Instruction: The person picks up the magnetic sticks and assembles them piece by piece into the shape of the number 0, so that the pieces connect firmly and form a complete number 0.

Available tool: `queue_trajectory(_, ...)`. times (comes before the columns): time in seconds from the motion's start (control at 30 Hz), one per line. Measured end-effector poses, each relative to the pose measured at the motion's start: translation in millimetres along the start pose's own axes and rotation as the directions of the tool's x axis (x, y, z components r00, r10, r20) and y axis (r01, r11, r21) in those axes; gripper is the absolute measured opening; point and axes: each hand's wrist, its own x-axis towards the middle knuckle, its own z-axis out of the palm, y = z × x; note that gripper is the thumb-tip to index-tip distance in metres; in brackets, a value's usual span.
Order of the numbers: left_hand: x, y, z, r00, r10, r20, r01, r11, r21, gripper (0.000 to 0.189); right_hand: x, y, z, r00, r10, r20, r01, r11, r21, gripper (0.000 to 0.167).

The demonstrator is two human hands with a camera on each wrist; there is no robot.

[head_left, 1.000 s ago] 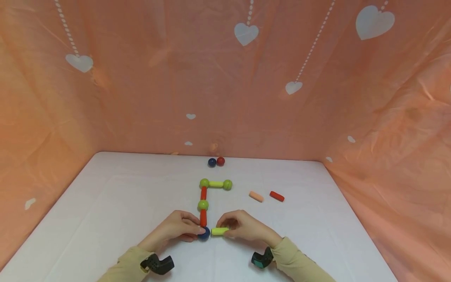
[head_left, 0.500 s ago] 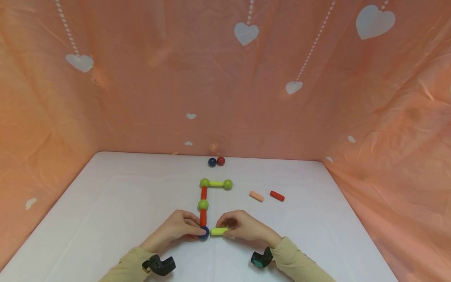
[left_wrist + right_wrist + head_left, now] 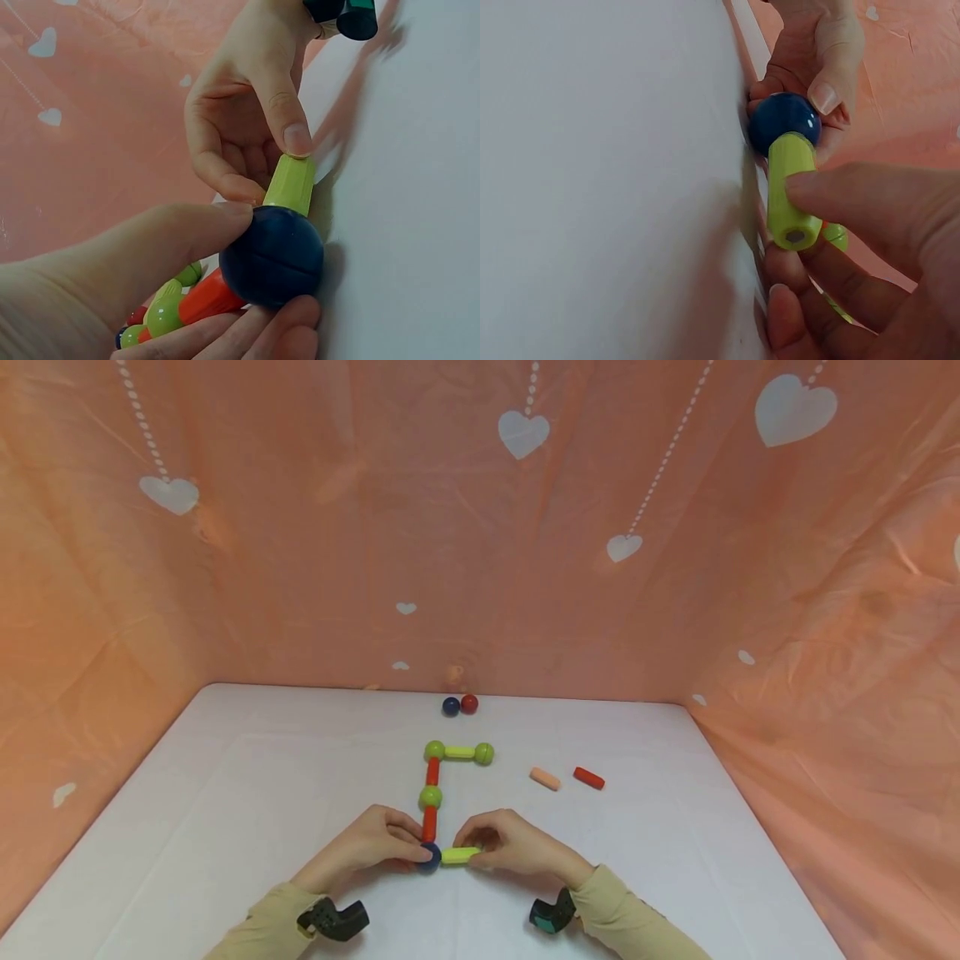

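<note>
My left hand (image 3: 378, 843) holds a blue ball (image 3: 274, 256) between thumb and fingers at the near end of a chain of rods and balls. From that ball a red rod (image 3: 430, 823) leads away to a green ball (image 3: 431, 797). Another red rod (image 3: 432, 772) joins it to a second green ball (image 3: 434, 750), where a yellow-green rod (image 3: 460, 752) turns right to a third green ball (image 3: 484, 753). My right hand (image 3: 517, 845) pinches a yellow-green rod (image 3: 791, 191), whose far end touches the blue ball.
A peach rod (image 3: 545, 778) and a loose red rod (image 3: 588, 777) lie to the right on the white table (image 3: 637, 860). At the back edge, a second blue ball (image 3: 451, 707) sits beside a red ball (image 3: 469, 704). Orange curtain (image 3: 322, 568) surrounds the table's back and sides.
The yellow-green rod in my right hand has moved left and closed the small gap to the blue ball. The near end of the chain has shifted slightly left with my left hand.
</note>
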Motion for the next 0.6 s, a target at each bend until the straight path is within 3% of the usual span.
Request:
queue_trajectory(0.23,0.9,0.0,-1.6,1.000,0.012,0.014,-0.012,1.000,0.012,0.036,0.7,2.2,2.5,1.000,-0.003,-0.021,0.003,1.000,0.007,0.022)
queue_trajectory(0.6,0.4,-1.8,4.0,0.996,-0.045,-0.073,0.046,0.999,0.007,0.040,-0.4,2.8,0.1,0.998,-0.016,-0.059,0.015,1.000,-0.008,0.021)
